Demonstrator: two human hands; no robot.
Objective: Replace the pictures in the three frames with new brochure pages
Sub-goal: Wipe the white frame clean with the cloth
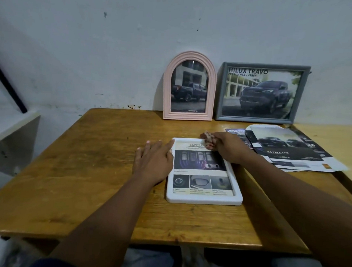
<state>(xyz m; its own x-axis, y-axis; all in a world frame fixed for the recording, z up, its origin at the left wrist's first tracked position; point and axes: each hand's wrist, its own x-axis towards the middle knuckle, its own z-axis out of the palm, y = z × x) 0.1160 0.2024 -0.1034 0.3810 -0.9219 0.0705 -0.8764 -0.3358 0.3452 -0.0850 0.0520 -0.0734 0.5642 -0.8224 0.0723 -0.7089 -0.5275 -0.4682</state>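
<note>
Fingers straight and slightly spread, your left hand (152, 162) lies flat on the wooden table (80, 150) at centre frame, its forefinger touching the upper left corner of the white frame (203, 199). That frame lies face up just right of the hand, showing a page headed "SAFETY". Behind it, upright against the wall, stands the pink arched frame (167, 93) holding a pickup picture. Your right hand (228, 148) curls round a small crumpled pinkish wad (208, 139), pressed on the white frame's top right corner; what the wad is cannot be told. Farther right, the grey frame (220, 91) stands against the wall, and brochure pages (290, 151) lie overlapping at the table's right edge.
</note>
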